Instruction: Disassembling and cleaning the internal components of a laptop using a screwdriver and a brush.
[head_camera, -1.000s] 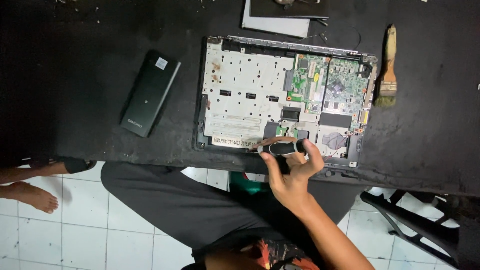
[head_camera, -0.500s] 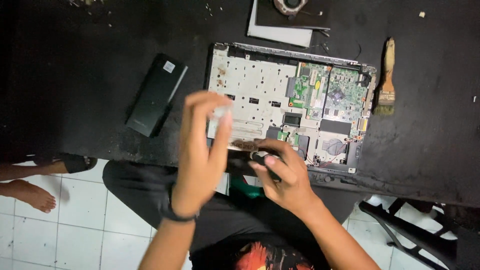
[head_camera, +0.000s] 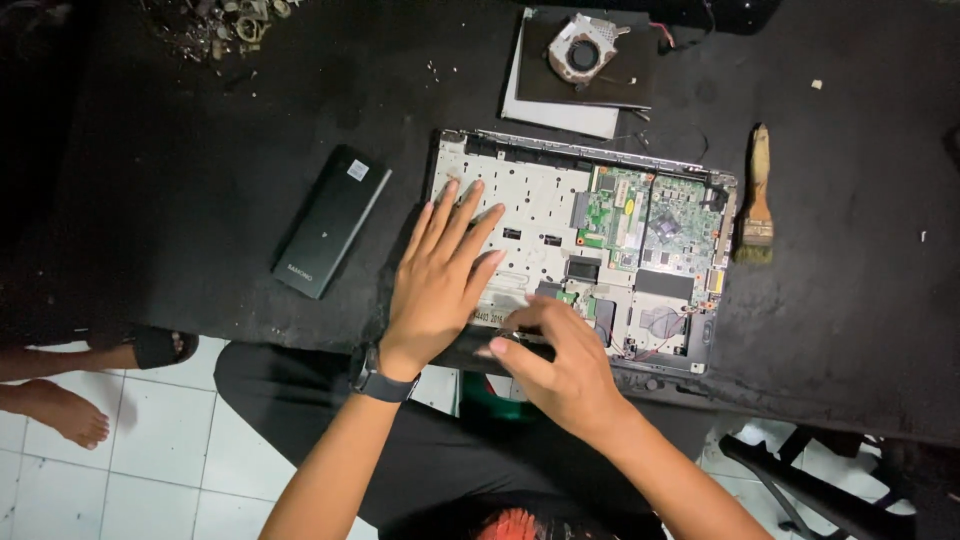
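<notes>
While left hand (head_camera: 440, 285) lies flat, open, steadying opened laptop (head_camera: 585, 255), we pinch small black part (head_camera: 525, 345) with right hand (head_camera: 560, 370); best lift gently, straight.

The left hand (head_camera: 437, 283) covers part of the opened laptop's (head_camera: 585, 250) metal plate, while the right hand (head_camera: 563, 368) hides its near edge (whatever those fingers pinch is perhaps a dark part, too obscured to identify). Bare feet (head_camera: 55, 410) run off frame.
</notes>
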